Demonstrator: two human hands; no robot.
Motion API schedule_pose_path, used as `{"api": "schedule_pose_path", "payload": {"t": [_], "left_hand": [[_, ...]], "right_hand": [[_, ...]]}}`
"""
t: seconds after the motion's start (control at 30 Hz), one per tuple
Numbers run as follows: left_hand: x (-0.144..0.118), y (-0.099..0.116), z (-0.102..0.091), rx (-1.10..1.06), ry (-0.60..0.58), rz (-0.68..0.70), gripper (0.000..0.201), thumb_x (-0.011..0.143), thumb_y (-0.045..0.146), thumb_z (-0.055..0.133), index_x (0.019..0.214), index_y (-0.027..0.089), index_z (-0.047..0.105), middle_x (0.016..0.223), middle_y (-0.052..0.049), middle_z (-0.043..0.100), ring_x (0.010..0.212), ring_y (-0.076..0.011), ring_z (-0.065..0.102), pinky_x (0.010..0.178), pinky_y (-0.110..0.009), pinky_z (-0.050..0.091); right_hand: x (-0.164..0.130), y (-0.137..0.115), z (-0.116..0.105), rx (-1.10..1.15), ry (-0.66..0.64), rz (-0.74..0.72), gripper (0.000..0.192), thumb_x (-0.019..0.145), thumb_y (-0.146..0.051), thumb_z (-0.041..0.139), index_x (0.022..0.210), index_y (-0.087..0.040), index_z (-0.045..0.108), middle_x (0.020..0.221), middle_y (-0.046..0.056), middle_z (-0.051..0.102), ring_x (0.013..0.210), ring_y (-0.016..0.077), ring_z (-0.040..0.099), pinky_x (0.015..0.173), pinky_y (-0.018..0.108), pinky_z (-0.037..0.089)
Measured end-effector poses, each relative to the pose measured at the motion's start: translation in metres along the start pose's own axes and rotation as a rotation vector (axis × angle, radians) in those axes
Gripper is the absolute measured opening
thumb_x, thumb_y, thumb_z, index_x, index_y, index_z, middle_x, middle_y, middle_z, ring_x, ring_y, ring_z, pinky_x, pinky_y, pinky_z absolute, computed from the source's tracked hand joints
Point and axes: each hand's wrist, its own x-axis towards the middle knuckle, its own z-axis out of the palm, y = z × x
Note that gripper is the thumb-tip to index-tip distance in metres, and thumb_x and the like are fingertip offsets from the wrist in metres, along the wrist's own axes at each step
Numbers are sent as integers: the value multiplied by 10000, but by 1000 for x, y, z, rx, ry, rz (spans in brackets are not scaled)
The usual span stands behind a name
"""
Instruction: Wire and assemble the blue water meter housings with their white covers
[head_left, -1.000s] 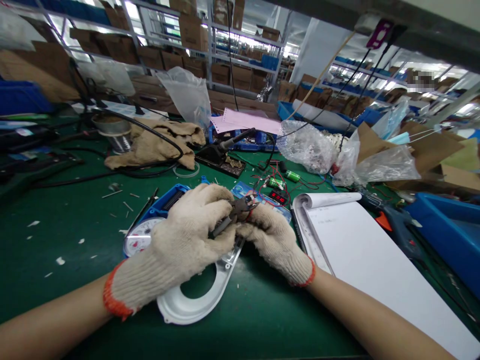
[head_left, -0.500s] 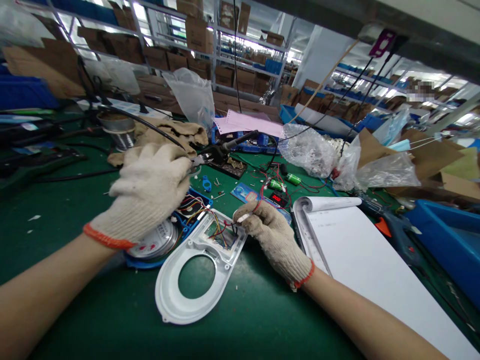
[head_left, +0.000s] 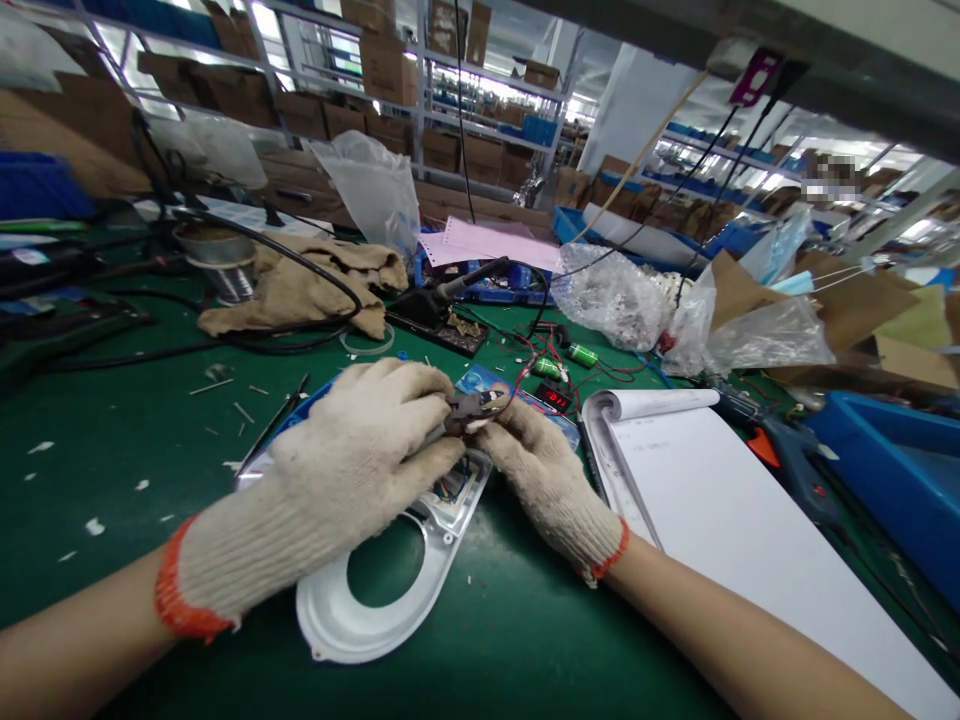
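Note:
My left hand, in a cream knitted glove with an orange cuff, is closed around a pair of cutting pliers. The pliers' jaws point right, close against the fingertips of my gloved right hand. That hand pinches thin red wires. Beneath both hands lies a white plastic housing with a large round opening. Its upper end holds wiring and is partly covered by my left hand. A blue-cased unit behind it is mostly hidden by the same hand.
A notepad lies to the right, beside a power tool and a blue bin. Farther back are a small red-lit meter, green batteries and a soldering iron in its stand. Clippings litter the left of the table.
My left hand has moved right and down with the pliers, bringing their jaws to my right hand's fingertips. The left hand now covers part of the housing. The right hand has barely moved.

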Motion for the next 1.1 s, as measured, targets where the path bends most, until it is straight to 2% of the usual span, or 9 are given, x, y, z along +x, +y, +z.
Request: {"api": "schedule_pose_path", "payload": {"t": [0.17,0.27,0.4,0.57,0.67,0.77,0.83,0.97,1.1], "left_hand": [[-1,3,3,-108,0,-66,188,923,317,564,951,197,707,1089,-80,662,990,-250,606,876,-434,505],[-1,3,1,-21,30,-15,152,898,286,575,829,211,688,1070,-79,673,984,-271,602,893,-464,484],[-1,5,1,115,55,79,163,889,251,552,809,200,684,1070,-94,691,963,-308,609,842,-515,473],[-2,11,0,214,124,225,177,889,223,527,814,192,684,993,-96,714,936,-345,618,818,-577,463],[-3,11,2,146,100,132,185,903,277,549,813,185,682,1020,-112,696,956,-336,605,840,-564,474],[-3,9,4,-82,53,-63,226,921,361,568,838,189,689,1073,-98,667,950,-257,610,817,-438,516],[-2,9,4,-195,21,-129,238,923,383,574,840,194,691,1064,-74,659,929,-219,613,778,-373,522],[-2,11,3,-209,12,-131,256,909,404,584,829,183,686,995,-62,646,907,-220,603,781,-376,516],[-3,12,1,-113,-11,-115,275,955,358,520,895,149,689,1077,-107,639,983,-240,590,860,-412,518]], "right_hand": [[-2,4,1,64,-7,12,165,917,-359,680,1004,-223,716,986,1,704,960,168,628,932,299,495],[-2,4,0,96,8,33,216,853,-371,757,1004,-229,697,958,-9,686,898,154,615,868,277,504],[-1,0,-4,134,40,61,396,739,-469,842,998,-219,678,941,-5,661,835,148,580,788,256,483],[-1,-1,-4,131,75,107,317,780,-474,807,806,-191,666,776,-21,599,717,121,502,681,228,422],[-2,-2,-5,155,72,123,277,790,-431,809,852,-192,683,794,-19,614,729,120,516,705,236,428],[-4,-4,-6,140,73,109,278,784,-421,819,901,-197,701,817,-11,651,766,135,566,746,256,457],[-5,-6,-6,141,80,103,284,760,-425,839,870,-199,706,823,-5,679,771,143,594,749,263,475],[-4,-6,-5,239,82,95,301,686,-409,895,818,-214,708,832,-5,714,748,146,631,754,280,517],[-5,-4,-4,279,106,98,261,692,-329,897,846,-221,716,850,-7,730,759,143,652,760,282,535]]}}
